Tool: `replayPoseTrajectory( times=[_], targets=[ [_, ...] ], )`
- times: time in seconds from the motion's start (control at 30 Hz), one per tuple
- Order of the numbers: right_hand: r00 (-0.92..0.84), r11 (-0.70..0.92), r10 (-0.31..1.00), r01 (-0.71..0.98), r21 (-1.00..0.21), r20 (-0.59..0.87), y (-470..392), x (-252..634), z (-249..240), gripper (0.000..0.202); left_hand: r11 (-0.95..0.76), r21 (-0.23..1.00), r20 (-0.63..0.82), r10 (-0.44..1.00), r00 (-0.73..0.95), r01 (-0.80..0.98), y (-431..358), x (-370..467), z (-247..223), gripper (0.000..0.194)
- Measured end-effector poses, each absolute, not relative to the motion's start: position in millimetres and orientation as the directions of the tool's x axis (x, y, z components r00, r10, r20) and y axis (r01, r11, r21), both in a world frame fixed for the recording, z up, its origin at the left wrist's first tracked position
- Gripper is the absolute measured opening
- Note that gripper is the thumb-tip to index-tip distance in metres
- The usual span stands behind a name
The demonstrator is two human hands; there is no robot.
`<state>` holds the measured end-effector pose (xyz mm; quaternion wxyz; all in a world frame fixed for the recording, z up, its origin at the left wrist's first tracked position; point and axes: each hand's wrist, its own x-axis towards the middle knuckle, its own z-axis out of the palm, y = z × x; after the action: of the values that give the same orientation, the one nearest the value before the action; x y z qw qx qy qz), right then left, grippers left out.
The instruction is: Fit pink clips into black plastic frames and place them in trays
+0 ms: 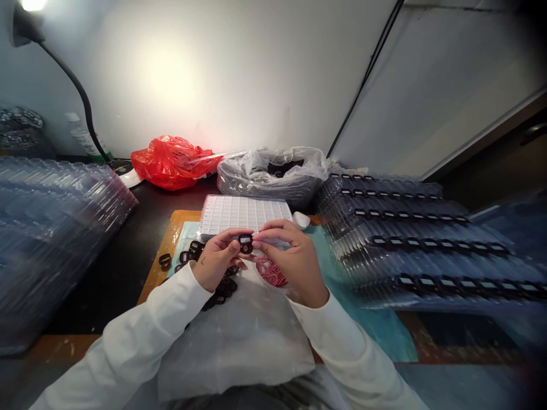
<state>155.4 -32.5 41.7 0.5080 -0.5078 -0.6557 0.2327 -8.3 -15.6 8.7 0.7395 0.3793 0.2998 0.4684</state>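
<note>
Between my two hands is a small black plastic casing (245,244) with a pale window and a round spot below it. My left hand (219,256) pinches its left side between thumb and fingers. At the right edge, the closed fingertips of my right hand (294,253) touch the casing; whether a smaller piece is between them I cannot make out. Below my right hand is a round container of thin pink-red pieces (271,272), partly covered. More black casings (222,291) lie in a heap under and beside my left hand, with one loose casing (164,262) farther left.
Ahead stands a white gridded tray (245,212), beside a small white object (301,220). Behind are a red plastic bag (173,162) and a clear bag (273,176) with dark pieces. Stacked clear trays (55,228) flank the left; trays with black pieces (410,228) the right.
</note>
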Motion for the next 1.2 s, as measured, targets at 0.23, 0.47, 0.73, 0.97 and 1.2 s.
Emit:
replayPoseTrajectory(
  times=[0.23,0.47,0.73,0.97,1.2],
  targets=[
    [-0.044,0.459,0.829,0.624,-0.632,0.558,-34.4,156.4,44.8,0.004,0.210,0.881,-0.056,0.937,0.346,-0.425,-14.7,-9.7,8.8,0.046],
    [-0.071,0.479,0.813,0.646,-0.595,0.577,-33.8,157.9,44.2,0.004,0.175,0.904,-0.052,0.950,0.308,-0.389,-14.9,-10.0,9.0,0.050],
    [-0.104,0.500,0.806,0.647,-0.576,0.583,-34.4,155.3,40.7,0.007,0.128,0.929,-0.020,0.954,0.299,-0.346,-14.9,-9.8,8.5,0.048],
    [-0.085,0.519,0.780,0.642,-0.564,0.621,-34.3,156.4,36.0,0.012,0.162,0.913,-0.029,0.942,0.336,-0.375,-14.9,-9.6,9.2,0.046],
    [-0.097,0.554,0.718,0.679,-0.481,0.689,-33.5,159.3,38.3,0.010,0.265,0.866,-0.094,0.920,0.382,-0.424,-13.8,-9.9,6.2,0.050]
  ],
)
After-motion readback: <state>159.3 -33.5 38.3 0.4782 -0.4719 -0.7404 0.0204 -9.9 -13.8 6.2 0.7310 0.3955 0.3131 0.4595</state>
